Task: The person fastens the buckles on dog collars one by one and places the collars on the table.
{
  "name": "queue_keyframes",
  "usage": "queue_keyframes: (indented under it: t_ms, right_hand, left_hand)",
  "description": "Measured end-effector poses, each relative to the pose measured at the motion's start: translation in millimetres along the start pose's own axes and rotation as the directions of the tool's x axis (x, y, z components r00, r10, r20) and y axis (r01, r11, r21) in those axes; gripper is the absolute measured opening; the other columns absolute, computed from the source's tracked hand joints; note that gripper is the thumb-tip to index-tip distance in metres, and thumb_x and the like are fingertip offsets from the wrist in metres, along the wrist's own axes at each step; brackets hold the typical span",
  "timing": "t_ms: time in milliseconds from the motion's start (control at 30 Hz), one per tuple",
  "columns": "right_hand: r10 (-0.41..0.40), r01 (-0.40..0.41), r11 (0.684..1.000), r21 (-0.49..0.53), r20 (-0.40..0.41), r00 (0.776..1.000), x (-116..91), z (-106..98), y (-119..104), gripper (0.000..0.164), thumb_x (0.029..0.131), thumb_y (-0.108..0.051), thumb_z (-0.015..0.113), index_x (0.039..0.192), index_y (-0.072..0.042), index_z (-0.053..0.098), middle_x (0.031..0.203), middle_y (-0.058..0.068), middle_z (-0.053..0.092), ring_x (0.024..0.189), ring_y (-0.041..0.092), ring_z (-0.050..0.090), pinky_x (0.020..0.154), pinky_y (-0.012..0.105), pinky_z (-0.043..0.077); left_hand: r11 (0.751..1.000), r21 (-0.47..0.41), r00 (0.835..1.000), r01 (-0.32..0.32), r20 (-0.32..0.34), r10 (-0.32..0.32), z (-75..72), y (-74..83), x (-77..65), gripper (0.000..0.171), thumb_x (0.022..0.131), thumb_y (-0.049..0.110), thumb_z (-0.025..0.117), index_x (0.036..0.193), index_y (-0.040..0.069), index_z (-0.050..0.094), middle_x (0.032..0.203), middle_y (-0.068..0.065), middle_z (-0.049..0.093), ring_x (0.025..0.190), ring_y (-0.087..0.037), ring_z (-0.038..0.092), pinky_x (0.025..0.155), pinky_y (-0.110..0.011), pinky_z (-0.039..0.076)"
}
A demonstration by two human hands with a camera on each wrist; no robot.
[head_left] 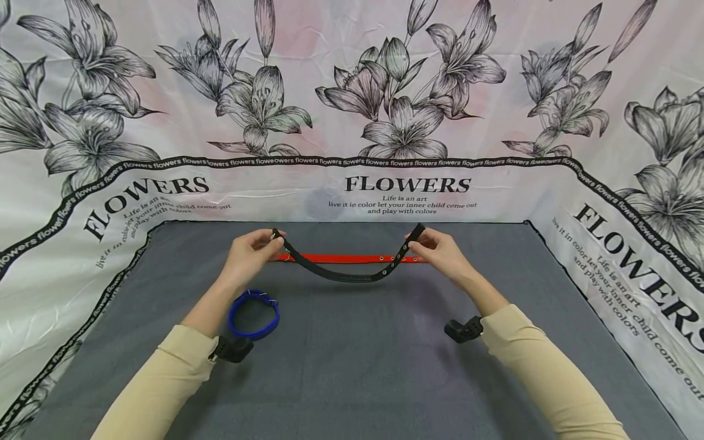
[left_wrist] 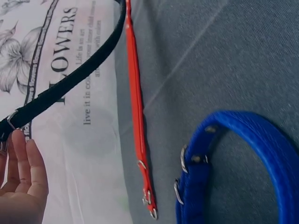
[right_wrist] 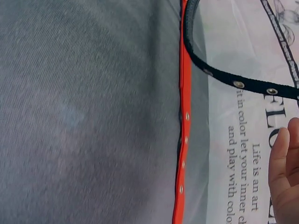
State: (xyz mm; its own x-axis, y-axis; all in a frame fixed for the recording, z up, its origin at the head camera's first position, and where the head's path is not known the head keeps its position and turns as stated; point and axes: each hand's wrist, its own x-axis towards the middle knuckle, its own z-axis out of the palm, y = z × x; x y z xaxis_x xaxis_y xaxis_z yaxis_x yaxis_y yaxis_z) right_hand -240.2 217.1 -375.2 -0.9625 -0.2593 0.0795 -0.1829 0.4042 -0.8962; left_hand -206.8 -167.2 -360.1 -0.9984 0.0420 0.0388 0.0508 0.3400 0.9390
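Observation:
A black pet collar point(head_left: 352, 277) hangs in a downward curve between my two hands, its metal eyelets towards the right. My left hand point(head_left: 250, 256) pinches its buckle end, and my right hand point(head_left: 440, 253) pinches the eyeleted tip. Behind it, a red collar point(head_left: 341, 259) lies stretched straight across the table near the back edge, its buckle point(left_wrist: 148, 200) at the left and eyelets at the right. A blue collar point(head_left: 254, 333), fastened into a ring, rests beside my left wrist; its metal rings show in the left wrist view.
A grey cloth point(head_left: 363, 366) covers the table. White fabric printed with flowers and lettering point(head_left: 407, 183) stands along the back and both sides. A small black camera is strapped to each wrist, the right one point(head_left: 463, 330) above the cloth.

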Motion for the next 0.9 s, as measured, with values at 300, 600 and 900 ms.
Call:
queue_keyframes:
  t_ms: [300, 600, 900]
  right_hand:
    - [-0.054, 0.043, 0.989, 0.141, 0.068, 0.996, 5, 18, -11, 0.034, 0.091, -0.028, 0.059, 0.111, -0.001, 0.054, 0.117, 0.023, 0.059, 0.107, 0.028, 0.059, 0.082, 0.04, 0.051]
    - [-0.057, 0.044, 0.991, 0.123, 0.103, 0.993, 7, 35, -18, 0.031, 0.094, -0.027, 0.054, 0.115, -0.005, 0.054, 0.102, 0.02, 0.06, 0.094, 0.032, 0.061, 0.081, 0.037, 0.052]
    - [-0.063, 0.054, 0.997, 0.061, 0.147, 0.987, 9, 51, -20, 0.027, 0.092, -0.027, 0.058, 0.11, -0.008, 0.058, 0.086, 0.013, 0.06, 0.076, 0.039, 0.055, 0.071, 0.037, 0.047]
  left_hand:
    - [0.995, -0.099, 1.0, -0.013, 0.025, 0.016, 16.6, 9.8, 1.5, 0.041, 0.089, 0.042, 0.057, 0.112, 0.01, 0.059, 0.113, -0.005, 0.065, 0.107, -0.016, 0.058, 0.098, -0.039, 0.041]
    - [0.981, -0.175, 0.993, -0.088, 0.058, 0.099, 34.9, 14.0, 1.9, 0.034, 0.091, 0.033, 0.056, 0.115, 0.009, 0.058, 0.102, -0.014, 0.064, 0.096, -0.021, 0.063, 0.084, -0.029, 0.051]
    - [0.989, -0.081, 0.988, -0.126, 0.084, 0.133, 45.2, 13.6, -0.2, 0.034, 0.091, 0.04, 0.054, 0.117, 0.02, 0.061, 0.087, -0.003, 0.06, 0.081, -0.024, 0.055, 0.068, -0.029, 0.046]
